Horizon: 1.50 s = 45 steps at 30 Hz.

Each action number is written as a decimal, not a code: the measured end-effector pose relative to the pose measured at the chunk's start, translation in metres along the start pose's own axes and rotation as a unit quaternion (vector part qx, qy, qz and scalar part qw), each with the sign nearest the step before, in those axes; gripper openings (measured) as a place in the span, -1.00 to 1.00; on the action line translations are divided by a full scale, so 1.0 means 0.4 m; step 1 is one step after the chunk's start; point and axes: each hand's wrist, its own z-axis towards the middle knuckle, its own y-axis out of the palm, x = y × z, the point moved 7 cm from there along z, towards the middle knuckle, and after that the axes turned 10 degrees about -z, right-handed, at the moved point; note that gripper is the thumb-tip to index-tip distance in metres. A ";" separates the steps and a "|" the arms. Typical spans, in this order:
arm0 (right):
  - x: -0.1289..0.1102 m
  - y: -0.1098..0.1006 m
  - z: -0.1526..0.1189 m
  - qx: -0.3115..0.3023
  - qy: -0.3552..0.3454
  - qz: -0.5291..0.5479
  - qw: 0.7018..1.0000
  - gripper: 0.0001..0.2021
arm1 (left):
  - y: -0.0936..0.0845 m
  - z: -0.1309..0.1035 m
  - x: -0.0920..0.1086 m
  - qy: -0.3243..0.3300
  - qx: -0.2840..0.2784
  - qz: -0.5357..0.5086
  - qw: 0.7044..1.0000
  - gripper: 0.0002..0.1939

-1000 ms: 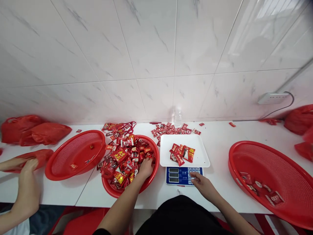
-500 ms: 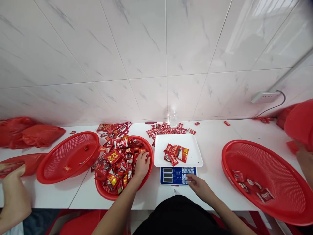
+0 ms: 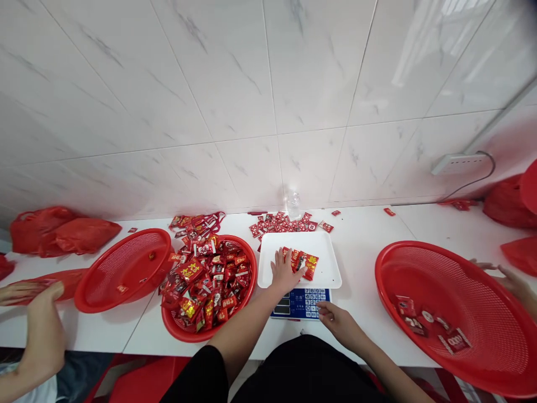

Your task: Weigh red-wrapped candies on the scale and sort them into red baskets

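Note:
My left hand [image 3: 286, 273] reaches over the white tray [image 3: 331, 263] of a scale, its fingers spread on several red snack packets. A larger red and gold packet [image 3: 309, 265] shows beside its thumb; the hand covers other packets. Under the tray's front edge is the blue keypad panel [image 3: 300, 300] of the scale. Next to the keys, my right hand [image 3: 340, 321] hovers with loosely bent fingers, and nothing shows in it. Left of the scale, a red basket [image 3: 254, 268] is heaped with wrapped red snacks [image 3: 210, 274].
A red basket [image 3: 121, 263] with a few packets is at the left, and another [image 3: 495, 302] at the right. Small packets [image 3: 281, 222] and a clear bottle [image 3: 293, 205] stand near the wall. A co-worker's arm [image 3: 42, 330] is at left; other hands [image 3: 512, 282] are at right.
My left hand has moved right from the heaped basket onto the packets on the tray. My right hand has stayed by the keypad. The view has shifted slightly.

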 end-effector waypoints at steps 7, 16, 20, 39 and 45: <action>0.029 -0.017 -0.017 -0.002 0.009 -0.007 1.000 -0.63 | 0.030 0.048 0.016 -0.035 -0.009 0.082 0.996 -0.08; 0.060 -0.011 -0.021 -0.004 0.000 0.015 1.000 -0.64 | 0.030 0.044 0.031 0.014 -0.010 0.111 0.994 -0.19; 0.067 -0.014 -0.027 -0.005 -0.001 0.008 1.000 -0.65 | 0.024 0.035 0.039 0.037 0.012 0.113 0.993 -0.26; 0.076 -0.026 -0.015 -0.034 -0.013 0.004 0.999 -0.67 | 0.004 0.026 0.048 0.102 0.041 0.114 0.987 -0.52; 0.073 -0.030 -0.009 -0.039 -0.019 0.006 0.999 -0.67 | 0.006 0.028 0.043 0.105 0.034 0.127 0.986 -0.55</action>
